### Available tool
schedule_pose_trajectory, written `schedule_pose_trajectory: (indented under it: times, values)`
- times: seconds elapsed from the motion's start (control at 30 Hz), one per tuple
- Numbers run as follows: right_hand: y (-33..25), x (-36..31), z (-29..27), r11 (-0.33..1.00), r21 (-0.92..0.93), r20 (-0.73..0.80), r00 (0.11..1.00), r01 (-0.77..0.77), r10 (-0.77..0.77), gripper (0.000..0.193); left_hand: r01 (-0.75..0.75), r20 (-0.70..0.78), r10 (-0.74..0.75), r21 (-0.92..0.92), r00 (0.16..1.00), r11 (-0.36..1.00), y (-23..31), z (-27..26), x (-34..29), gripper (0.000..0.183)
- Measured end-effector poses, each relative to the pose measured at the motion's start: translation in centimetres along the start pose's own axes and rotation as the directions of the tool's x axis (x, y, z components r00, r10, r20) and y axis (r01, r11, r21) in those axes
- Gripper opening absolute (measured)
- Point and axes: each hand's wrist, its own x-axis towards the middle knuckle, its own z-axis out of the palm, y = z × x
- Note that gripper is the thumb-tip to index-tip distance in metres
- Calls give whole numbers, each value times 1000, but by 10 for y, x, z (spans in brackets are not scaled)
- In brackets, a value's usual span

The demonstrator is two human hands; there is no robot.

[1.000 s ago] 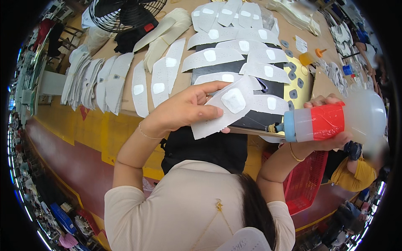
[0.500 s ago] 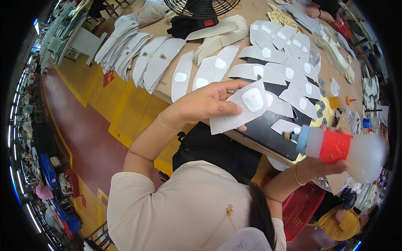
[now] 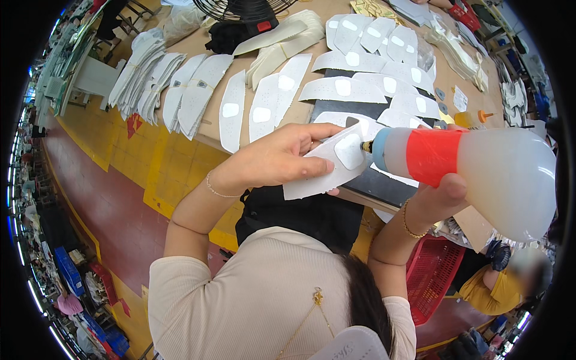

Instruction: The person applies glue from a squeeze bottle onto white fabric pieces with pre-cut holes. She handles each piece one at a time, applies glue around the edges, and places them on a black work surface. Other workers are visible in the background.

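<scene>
My left hand (image 3: 282,157) pinches a pale shoe-upper piece (image 3: 312,177) between thumb and fingers, above the table's near edge. A glossy white patch (image 3: 350,151) with rounded corners lies on that piece. My right hand (image 3: 443,195) is wrapped round a cloudy squeeze bottle (image 3: 504,174) with a red band and a blue-grey collar. The bottle is tilted nearly level, and its dark narrow tip (image 3: 367,146) meets the right edge of the white patch. Beyond my hands, similar pieces with white patches (image 3: 343,89) lie in overlapping rows, partly on a black board (image 3: 375,191).
Stacks of pale pieces (image 3: 135,72) line the table's left edge. A black fan (image 3: 243,9) stands at the back. An amber bottle with an orange nozzle (image 3: 471,119) is on the right. A red basket (image 3: 433,279) sits below my right arm; another person (image 3: 492,288) is beyond it.
My right hand has brought the bottle leftward and up, so its tip now meets the white patch. The left hand still holds the piece, slightly shifted in view.
</scene>
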Motion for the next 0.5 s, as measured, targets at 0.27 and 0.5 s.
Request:
schedule_pose_trajectory:
  times: [0.27, 0.5]
  values:
    - [8, 1, -7, 999, 26, -48, 999, -22, 23, 92, 17, -10, -17, -33, 1000, 999, 2, 2, -1, 48]
    - [9, -3, 5, 996, -52, 72, 995, 68, -65, 90, 68, 14, -69, 44, 998, 997, 5, 5, 6, 48]
